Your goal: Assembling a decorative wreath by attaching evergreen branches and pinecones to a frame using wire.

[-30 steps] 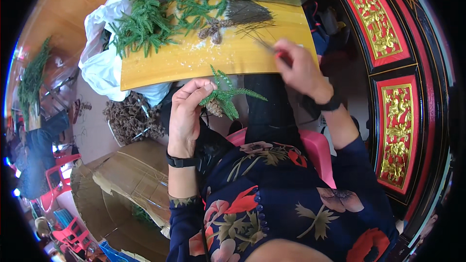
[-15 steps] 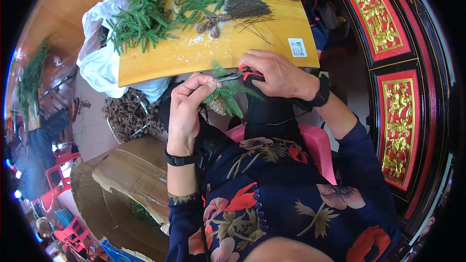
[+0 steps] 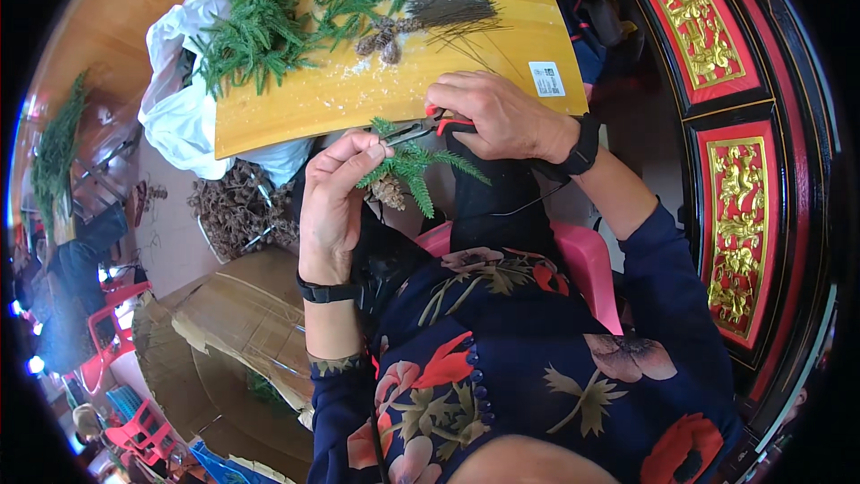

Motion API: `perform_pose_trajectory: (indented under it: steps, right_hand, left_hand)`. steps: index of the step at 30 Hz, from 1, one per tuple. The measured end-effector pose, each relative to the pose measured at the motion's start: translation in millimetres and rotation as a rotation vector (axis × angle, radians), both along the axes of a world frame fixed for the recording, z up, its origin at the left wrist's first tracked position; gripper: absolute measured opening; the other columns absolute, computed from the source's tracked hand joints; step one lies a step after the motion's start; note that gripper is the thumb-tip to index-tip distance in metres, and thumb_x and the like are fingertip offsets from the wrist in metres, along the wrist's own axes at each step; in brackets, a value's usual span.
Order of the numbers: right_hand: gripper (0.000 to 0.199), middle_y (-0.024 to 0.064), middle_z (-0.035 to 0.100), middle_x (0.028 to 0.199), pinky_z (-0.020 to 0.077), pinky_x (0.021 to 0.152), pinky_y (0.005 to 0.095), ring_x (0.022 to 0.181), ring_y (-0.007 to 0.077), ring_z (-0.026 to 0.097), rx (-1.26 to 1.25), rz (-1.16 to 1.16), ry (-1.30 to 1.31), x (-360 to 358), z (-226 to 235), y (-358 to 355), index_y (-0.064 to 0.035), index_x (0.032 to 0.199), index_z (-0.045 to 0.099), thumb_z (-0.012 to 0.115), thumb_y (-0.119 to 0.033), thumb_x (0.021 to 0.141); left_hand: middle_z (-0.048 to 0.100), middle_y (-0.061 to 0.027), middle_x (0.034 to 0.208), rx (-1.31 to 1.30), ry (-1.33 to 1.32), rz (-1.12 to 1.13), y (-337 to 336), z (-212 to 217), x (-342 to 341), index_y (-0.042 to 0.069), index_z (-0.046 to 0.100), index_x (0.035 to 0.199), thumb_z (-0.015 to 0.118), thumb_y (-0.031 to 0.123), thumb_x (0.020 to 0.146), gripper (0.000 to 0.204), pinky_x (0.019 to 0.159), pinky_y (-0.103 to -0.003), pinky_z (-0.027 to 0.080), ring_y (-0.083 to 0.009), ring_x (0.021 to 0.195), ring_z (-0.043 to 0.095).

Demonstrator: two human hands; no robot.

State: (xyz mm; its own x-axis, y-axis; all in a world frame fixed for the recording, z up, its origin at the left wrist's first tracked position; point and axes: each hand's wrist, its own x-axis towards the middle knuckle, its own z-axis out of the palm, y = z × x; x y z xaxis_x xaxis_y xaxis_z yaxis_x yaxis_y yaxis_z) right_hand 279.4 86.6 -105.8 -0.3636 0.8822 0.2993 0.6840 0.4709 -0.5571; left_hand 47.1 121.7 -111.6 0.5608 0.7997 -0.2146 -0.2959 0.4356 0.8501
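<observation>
So the person sat on a pink plastic chair (image 3: 587, 260) in a dark floral top, working right at the near edge of a yellow wooden board (image 3: 358, 94). Their left hand (image 3: 336, 202) had its fingers pinched shut around a small green fir-like sprig (image 3: 412, 166) with a little brown pine cone (image 3: 390, 190) hanging under it, held just below the board's edge. The right hand (image 3: 502, 116) was closed around red-handled pliers (image 3: 425, 128), whose metal tips touched the top of the sprig beside the left fingertips. On the board lay loose green evergreen sprigs (image 3: 260, 31), a bundle of thin dark wires (image 3: 448, 4) and a few more cones. A white plastic bag (image 3: 179, 116) slumped off the board's left side, with a heap of brown cones (image 3: 237, 211) on the floor below it.
</observation>
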Motion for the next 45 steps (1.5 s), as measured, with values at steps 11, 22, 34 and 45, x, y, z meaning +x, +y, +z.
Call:
perform_pose_trajectory:
  steps: [11,22,34,45]
  right_hand:
    - [0.022,0.0149,0.053,0.081,0.044,0.068,0.0402,0.079,0.0354,0.053,-0.029,0.074,-0.002,1.2,2.2,6.3,-0.0002,0.09,0.054,0.064,-0.007,0.072]
    - [0.021,0.0148,0.055,0.077,0.0438,0.063,0.0408,0.073,0.0367,0.055,-0.014,0.199,0.046,0.4,3.8,15.0,-0.0026,0.088,0.056,0.064,-0.008,0.069]
    - [0.025,0.024,0.061,0.077,0.0462,0.065,0.0439,0.071,0.0401,0.059,-0.494,-0.195,0.041,-14.9,6.6,-6.5,0.0008,0.088,0.062,0.059,-0.022,0.079]
    - [0.022,0.0238,0.058,0.073,0.0431,0.064,0.0455,0.07,0.0418,0.056,-0.419,-0.235,0.101,-24.2,3.3,-24.9,0.0041,0.087,0.055,0.057,-0.017,0.084]
  left_hand:
    - [0.057,-0.0018,0.085,0.03,-0.034,-0.138,1.9,-1.5,-2.3,-0.001,0.064,0.086,0.062,0.004,0.083,0.007,0.081,-0.024,0.04,-0.0111,0.087,0.056]
    - [0.063,-0.0047,0.086,-0.314,-0.244,-0.247,5.6,-7.3,-3.6,-0.003,0.063,0.089,0.062,0.004,0.082,0.01,0.078,-0.024,0.045,-0.0118,0.078,0.059]
    - [0.064,0.0011,0.082,0.449,0.367,0.338,-7.5,-14.6,18.0,-0.003,0.068,0.088,0.067,0.005,0.084,0.009,0.073,-0.019,0.041,-0.0036,0.076,0.051]
    - [0.064,0.0011,0.082,0.402,0.313,0.356,-4.2,-15.6,15.5,-0.002,0.068,0.089,0.066,0.004,0.084,0.008,0.073,-0.019,0.041,-0.0043,0.076,0.051]
